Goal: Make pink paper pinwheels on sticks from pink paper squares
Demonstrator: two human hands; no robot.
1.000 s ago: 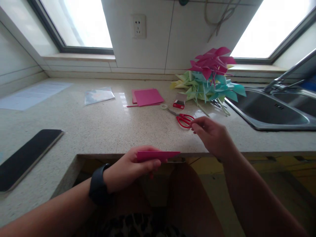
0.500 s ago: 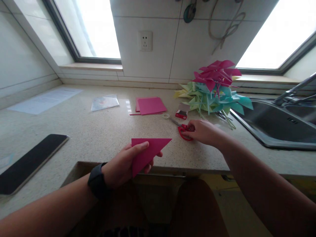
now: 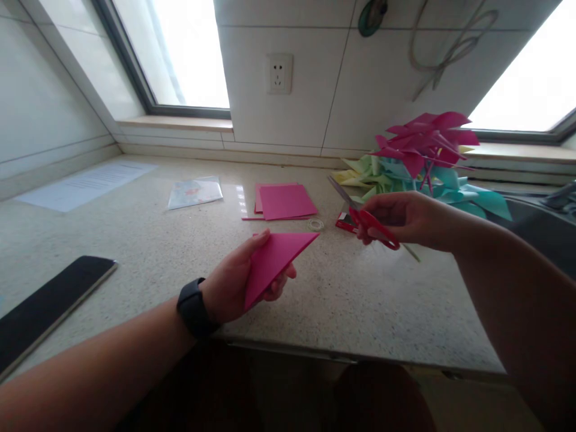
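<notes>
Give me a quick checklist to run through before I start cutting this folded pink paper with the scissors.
1. Paper held firm: ok. The left hand pinches the folded pink triangle above the counter.
2. Scissors in hand: ok. The right hand holds the red-handled scissors off the counter.
3. Blades open: cannot tell; they look closed, pointing up and to the left.
4. Blades at the paper: not ok. The scissors are apart from the triangle, off to its right.
5. Fingers out of the cutting path: cannot tell; left fingertips lie under the paper's lower edge.
6. Spare sheets nearby: ok. A pink paper stack lies behind.
</notes>
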